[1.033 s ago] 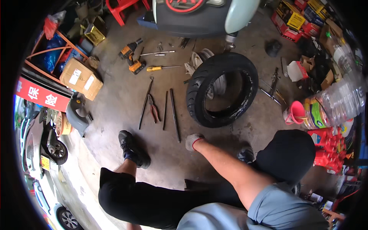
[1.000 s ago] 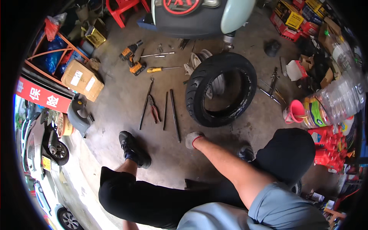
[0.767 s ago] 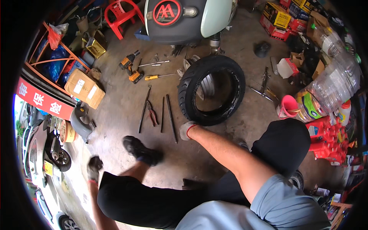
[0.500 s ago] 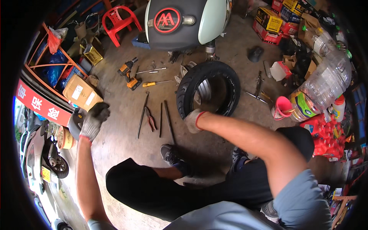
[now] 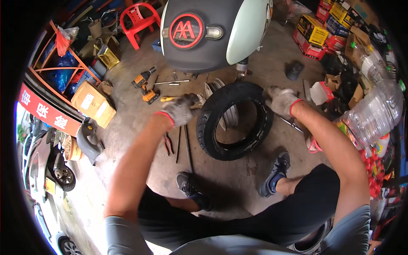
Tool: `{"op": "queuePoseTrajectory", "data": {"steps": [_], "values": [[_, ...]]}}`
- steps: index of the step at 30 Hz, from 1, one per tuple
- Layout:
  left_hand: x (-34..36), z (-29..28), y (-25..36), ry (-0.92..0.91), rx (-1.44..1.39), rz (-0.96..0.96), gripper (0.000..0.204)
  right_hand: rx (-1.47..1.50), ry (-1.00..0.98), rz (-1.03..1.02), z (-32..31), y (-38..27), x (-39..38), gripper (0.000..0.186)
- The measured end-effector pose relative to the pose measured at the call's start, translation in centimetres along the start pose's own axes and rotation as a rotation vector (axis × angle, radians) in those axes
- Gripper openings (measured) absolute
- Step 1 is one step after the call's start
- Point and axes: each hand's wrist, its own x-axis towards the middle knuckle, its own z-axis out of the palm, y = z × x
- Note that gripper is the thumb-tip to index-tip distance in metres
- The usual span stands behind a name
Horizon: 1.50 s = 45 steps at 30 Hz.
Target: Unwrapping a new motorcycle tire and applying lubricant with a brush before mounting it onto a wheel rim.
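Observation:
A black tyre [image 5: 207, 132] stands tilted on the floor in front of me. My right hand [image 5: 281, 102], in a grey-white work glove with a red cuff, grips its right edge. My left hand [image 5: 179, 112], gloved alike with dark-stained fingertips, is close beside the tyre's left side; its fingers are blurred, and whether they touch it I cannot tell. A silver wheel rim [image 5: 231, 117] shows through the tyre's opening and behind it. Left of the tyre lie red-handled pliers [image 5: 168, 144] and two dark bars [image 5: 187, 148], partly hidden by my left hand.
A scooter with a dark and pale-green body [image 5: 191, 55] stands just beyond the tyre. A cordless drill [image 5: 146, 85] and thin metal tools [image 5: 172, 82] lie at the left. A red chair [image 5: 138, 21], a cardboard box [image 5: 93, 104], stacked boxes [image 5: 312, 32] and plastic bottles [image 5: 376, 114] flank the floor.
My left hand has come from the far left over to the tyre. My right hand has moved from the tyre's lower left to its right edge. The tyre has shifted slightly nearer and right.

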Motion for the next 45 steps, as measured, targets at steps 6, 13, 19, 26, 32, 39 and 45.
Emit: {"op": "queuePoseTrajectory", "data": {"steps": [6,13,19,26,32,39,45], "values": [[4.2,7.3,4.0,0.211,-0.216,-0.231,0.093,0.132,0.247,0.075,2.9,2.3,3.8,0.050],[0.0,12.6,6.8,0.689,-0.495,-0.021,0.094,0.426,0.439,-0.067,3.8,4.2,1.2,0.040],[-6.5,16.8,6.9,0.695,-0.560,-0.150,0.088,0.328,0.185,-0.447,2.5,1.6,-3.6,0.069],[-13.3,17.7,11.9,0.767,-0.520,-0.162,0.081,0.300,0.042,-0.603,4.6,-6.5,-9.1,0.077],[-14.5,18.3,8.2,0.909,-0.440,-0.137,0.064,0.517,-0.025,-0.621,7.8,-6.2,-8.4,0.045],[-14.4,16.7,7.4,0.855,-1.536,-0.373,0.058,0.645,-0.078,-0.366,10.0,-3.8,-7.2,0.030],[-13.4,17.0,7.0,0.892,-1.488,-0.408,0.050,0.527,-0.158,-0.317,11.0,-2.2,-6.7,0.032]]}}
